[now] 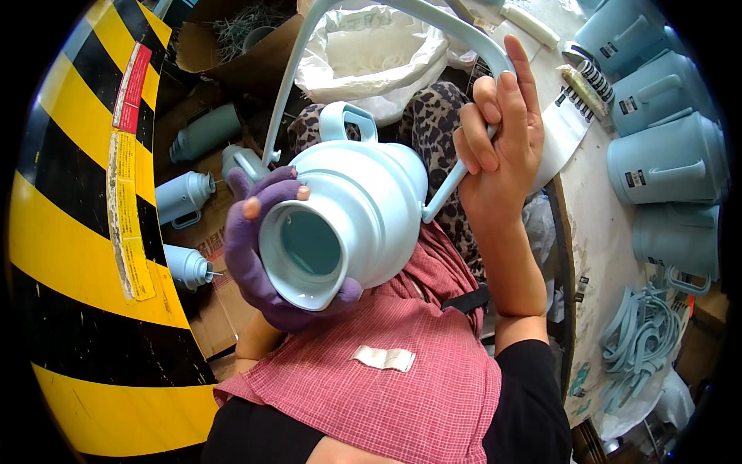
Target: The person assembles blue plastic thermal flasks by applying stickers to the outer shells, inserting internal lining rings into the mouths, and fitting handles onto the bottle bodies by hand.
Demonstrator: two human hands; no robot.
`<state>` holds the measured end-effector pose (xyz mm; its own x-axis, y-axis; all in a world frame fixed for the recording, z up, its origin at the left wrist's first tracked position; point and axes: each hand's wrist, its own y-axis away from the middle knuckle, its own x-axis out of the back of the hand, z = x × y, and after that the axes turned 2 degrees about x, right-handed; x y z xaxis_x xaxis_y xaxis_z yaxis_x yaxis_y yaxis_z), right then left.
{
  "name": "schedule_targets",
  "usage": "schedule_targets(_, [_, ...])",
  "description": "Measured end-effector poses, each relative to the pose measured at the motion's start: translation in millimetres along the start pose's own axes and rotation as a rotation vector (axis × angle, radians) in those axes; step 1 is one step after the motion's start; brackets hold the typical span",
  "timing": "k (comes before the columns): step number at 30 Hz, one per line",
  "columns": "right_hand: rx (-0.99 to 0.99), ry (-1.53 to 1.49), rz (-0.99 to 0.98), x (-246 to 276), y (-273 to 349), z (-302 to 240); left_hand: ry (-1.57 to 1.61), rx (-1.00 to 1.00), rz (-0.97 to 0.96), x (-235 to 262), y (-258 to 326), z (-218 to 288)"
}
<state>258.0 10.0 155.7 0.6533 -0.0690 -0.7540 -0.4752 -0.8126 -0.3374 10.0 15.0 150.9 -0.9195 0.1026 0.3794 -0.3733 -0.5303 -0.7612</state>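
Observation:
A pale blue jug body (367, 205), like a thermos flask shell, lies tilted above my lap, its round open mouth with a pouring lip turned toward me. My left hand (251, 251), in a purple glove with bare fingertips showing, grips it round the neck. On the jug's far side stands a fixed loop grip (332, 120). A long curved carry handle (421, 9) arches over the jug and meets both its sides. My right hand (501, 143), bare, has its fingers curled round the right part of that handle, with the index finger pointing up.
A yellow-and-black striped panel (69, 255) rises close on the left. Beside it lie several blue bottles (174, 197) on cardboard. Ahead stands a white sack (371, 58). On the right-hand table (583, 224) are several jugs (661, 158) and a heap of blue strips (638, 336).

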Motion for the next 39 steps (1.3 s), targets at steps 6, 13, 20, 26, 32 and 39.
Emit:
schedule_targets(6, [-0.395, 0.062, 0.093, 7, 4, 12, 0.291, -0.198, 0.333, -40, 3, 11])
schedule_targets(13, [-0.515, 0.127, 0.089, 16, 26, -6, 0.854, 0.985, -0.155, 10, -5, -31])
schedule_targets(20, [-0.235, 0.733, -0.143, -1, 56, -9, 1.453, 0.964, -0.064, -7, 9, -38])
schedule_targets(26, [-0.304, 0.621, -0.073, 15, 62, -7, 1.475, 1.069, -0.003, -8, 10, -31])
schedule_targets(32, [-0.357, 0.661, -0.05, 14, 65, -1, 1.377, 1.045, 0.09, -20, 18, -36])
schedule_targets(39, [-0.323, 0.661, -0.071, 20, 72, 0, 1.401, 0.914, 0.072, -26, 22, -40])
